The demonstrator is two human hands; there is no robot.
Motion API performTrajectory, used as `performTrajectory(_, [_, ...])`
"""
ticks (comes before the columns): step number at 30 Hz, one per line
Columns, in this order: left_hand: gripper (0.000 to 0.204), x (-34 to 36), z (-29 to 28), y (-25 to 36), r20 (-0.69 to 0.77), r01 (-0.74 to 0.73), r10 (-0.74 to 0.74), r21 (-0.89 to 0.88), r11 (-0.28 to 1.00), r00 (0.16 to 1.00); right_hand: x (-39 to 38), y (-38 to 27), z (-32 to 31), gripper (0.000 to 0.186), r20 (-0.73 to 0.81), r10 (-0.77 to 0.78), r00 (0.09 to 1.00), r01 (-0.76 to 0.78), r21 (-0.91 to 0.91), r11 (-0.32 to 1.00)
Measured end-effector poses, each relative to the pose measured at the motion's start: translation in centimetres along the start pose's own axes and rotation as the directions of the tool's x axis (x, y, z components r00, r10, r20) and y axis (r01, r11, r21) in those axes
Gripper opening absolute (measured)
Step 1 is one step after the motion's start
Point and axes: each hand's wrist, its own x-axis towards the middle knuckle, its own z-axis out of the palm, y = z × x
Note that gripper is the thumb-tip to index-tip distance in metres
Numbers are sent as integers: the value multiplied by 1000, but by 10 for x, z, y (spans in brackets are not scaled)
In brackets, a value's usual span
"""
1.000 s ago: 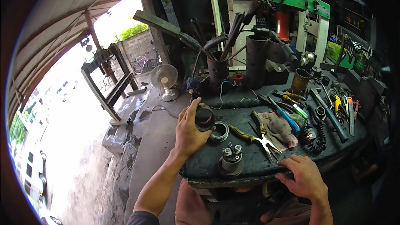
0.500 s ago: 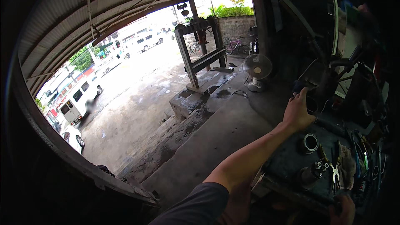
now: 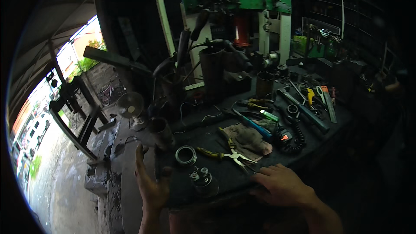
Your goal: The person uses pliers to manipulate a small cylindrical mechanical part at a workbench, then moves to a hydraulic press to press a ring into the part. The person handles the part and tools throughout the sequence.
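Note:
My left hand (image 3: 152, 187) is held up at the bench's left edge, fingers apart and nothing in it. A metal ring (image 3: 186, 155) and a dark metal cylinder (image 3: 205, 185) with two bright terminals on top stand to its right. My right hand (image 3: 284, 185) rests at the bench's front edge, fingers stretched toward the left, with nothing seen in it. Just beyond its fingertips lie pliers with yellow handles (image 3: 210, 153), jaws pointing toward that hand. Behind the pliers is a crumpled, stained rag (image 3: 248, 142).
On the dark bench lie a blue-handled tool (image 3: 255, 126), a coiled black cable (image 3: 298, 142), a yellow tool (image 3: 310, 96) and an orange-handled saw (image 3: 328, 104). Dark cans (image 3: 160, 131) stand along the left side. A green-topped press frame (image 3: 255, 1) rises behind; a fan (image 3: 131, 107) stands left.
The view has swung right, toward the bench. My left hand has drawn back from the bench's far left side. My right hand now shows fully at the front edge.

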Motion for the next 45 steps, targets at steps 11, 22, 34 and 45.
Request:
performTrajectory(11, [99,-27,5,3,-41,0,3,87,996,999,-11,-4,-1,38,-24,-59,998,58,-50,997])
performTrajectory(22, [93,-33,-2,-4,-59,-22,32,164,986,998,-11,-7,0,29,-150,-103,983,101,-23,995])
performTrajectory(34, [97,-27,-10,-5,-12,-140,157,389,911,988,3,-15,10,31,-298,-133,945,153,45,987])
performTrajectory(45, [100,-21,0,-2,157,-75,5,443,893,988,0,-16,3,34,-252,-93,963,97,3,995])
